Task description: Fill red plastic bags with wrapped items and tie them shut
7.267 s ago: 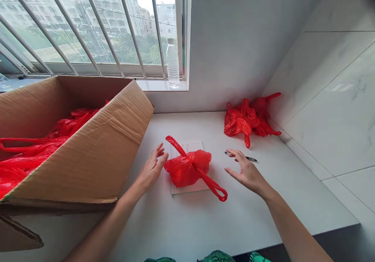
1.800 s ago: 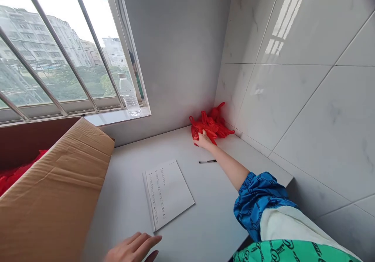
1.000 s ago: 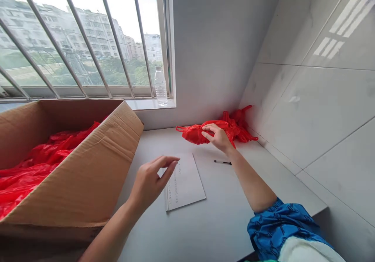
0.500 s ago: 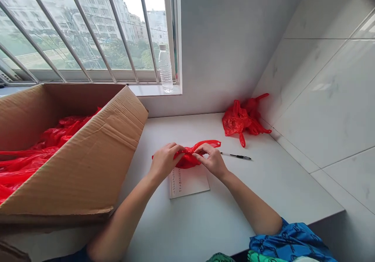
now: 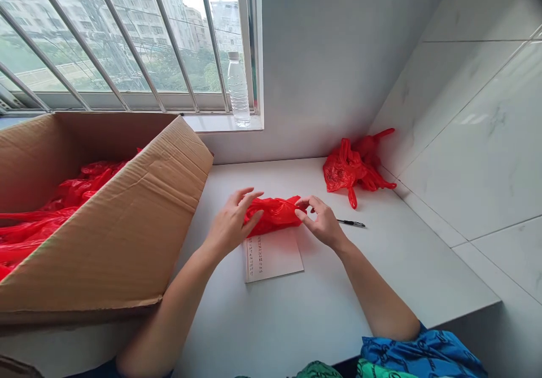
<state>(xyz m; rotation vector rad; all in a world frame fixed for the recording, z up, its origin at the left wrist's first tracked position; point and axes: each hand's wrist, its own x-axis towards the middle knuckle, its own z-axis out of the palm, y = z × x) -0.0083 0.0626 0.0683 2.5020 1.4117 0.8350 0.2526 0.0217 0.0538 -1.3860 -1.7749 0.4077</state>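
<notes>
Your left hand (image 5: 232,224) is at the left end of a crumpled red bag (image 5: 275,214). Its fingers are spread and lie against the plastic, not closed round it. Your right hand (image 5: 322,221) pinches the bag's right end between thumb and forefinger, with the other fingers curled loosely. The bag is stretched sideways between your two hands, just over the far edge of a sheet of paper (image 5: 273,254) with a column of handwriting down its left side. I cannot tell whether the bag touches the sheet.

The sheet lies flat on the white counter (image 5: 296,321). A pen (image 5: 351,223) lies on the counter just right of your right hand, apart from it. A heap of red bags (image 5: 353,166) sits in the far right corner against the tiled wall, well clear of your hands. On your left stands an open cardboard box (image 5: 127,220), its flap leaning towards you, with more red plastic (image 5: 63,197) inside. A clear water bottle (image 5: 238,90) stands upright on the window sill.
</notes>
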